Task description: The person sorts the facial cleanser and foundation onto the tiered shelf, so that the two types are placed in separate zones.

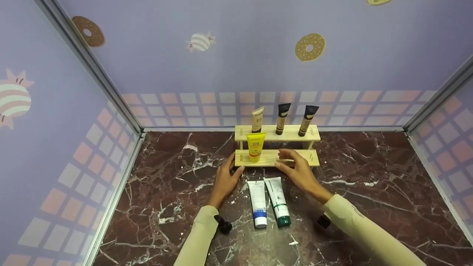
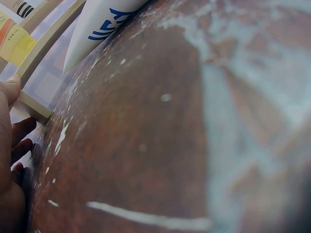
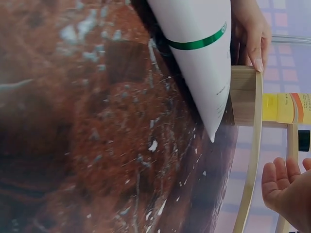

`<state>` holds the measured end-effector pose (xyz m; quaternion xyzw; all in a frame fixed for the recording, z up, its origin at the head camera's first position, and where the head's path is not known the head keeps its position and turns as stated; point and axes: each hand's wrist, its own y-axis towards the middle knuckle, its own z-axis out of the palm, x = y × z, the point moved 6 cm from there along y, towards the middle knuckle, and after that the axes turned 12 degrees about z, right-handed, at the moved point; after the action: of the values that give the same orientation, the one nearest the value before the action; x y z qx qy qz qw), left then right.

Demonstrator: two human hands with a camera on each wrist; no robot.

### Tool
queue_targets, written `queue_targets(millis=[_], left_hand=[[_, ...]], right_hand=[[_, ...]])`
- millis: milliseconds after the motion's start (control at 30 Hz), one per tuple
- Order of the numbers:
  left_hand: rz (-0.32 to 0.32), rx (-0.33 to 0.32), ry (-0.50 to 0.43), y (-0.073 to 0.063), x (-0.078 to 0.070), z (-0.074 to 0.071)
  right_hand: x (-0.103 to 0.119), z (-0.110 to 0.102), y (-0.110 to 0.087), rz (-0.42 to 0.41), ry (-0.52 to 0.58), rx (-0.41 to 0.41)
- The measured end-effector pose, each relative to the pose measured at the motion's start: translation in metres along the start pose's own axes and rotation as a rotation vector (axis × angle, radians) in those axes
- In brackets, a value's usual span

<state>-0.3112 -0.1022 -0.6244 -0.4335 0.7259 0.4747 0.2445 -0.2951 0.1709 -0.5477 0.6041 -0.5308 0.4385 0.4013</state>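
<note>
A small two-tier wooden rack (image 1: pixel 277 157) stands against the back wall. My left hand (image 1: pixel 226 181) grips its lower left end, the thumb at the front edge and the fingers round the side. A yellow squeeze tube (image 1: pixel 255 147) stands cap down on the lower tier. Over the right part of that tier hovers my right hand (image 1: pixel 300 173), fingers loosely bent and holding nothing. On the upper tier stand a cream tube (image 1: pixel 257 119) and two dark-topped tubes (image 1: pixel 282 119). A white tube with a blue band (image 1: pixel 258 201) and a white tube with a green cap (image 1: pixel 278 202) lie before the rack.
The tabletop is dark red marble-patterned (image 1: pixel 166 207). Printed lilac wall panels (image 1: pixel 251 66) enclose it at the back and both sides. A black wrist device (image 1: pixel 223 224) hangs under the left sleeve, and another (image 1: pixel 324 221) under the right.
</note>
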Motion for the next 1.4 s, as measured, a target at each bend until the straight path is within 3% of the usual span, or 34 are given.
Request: queue_targets(millis=[333,900,1233,1400], left_hand=[[0.01,0.0,0.001,0.001,0.0,-0.001],[0.008,-0.001,0.02,0.0,0.003,-0.001],[0.013,0.005,-0.008,0.0,0.002,0.0],[0.022,0.0,-0.003,0.0,0.0,0.0]], right_hand=[[-0.009,-0.007,-0.016,-0.006,-0.015,0.007],[-0.026,-0.006,-0.05,-0.019,-0.138,0.023],[-0.039,-0.006,-0.062,0.006,-0.094,0.064],[-0.04,-0.006,-0.066,-0.02,-0.119,0.059]])
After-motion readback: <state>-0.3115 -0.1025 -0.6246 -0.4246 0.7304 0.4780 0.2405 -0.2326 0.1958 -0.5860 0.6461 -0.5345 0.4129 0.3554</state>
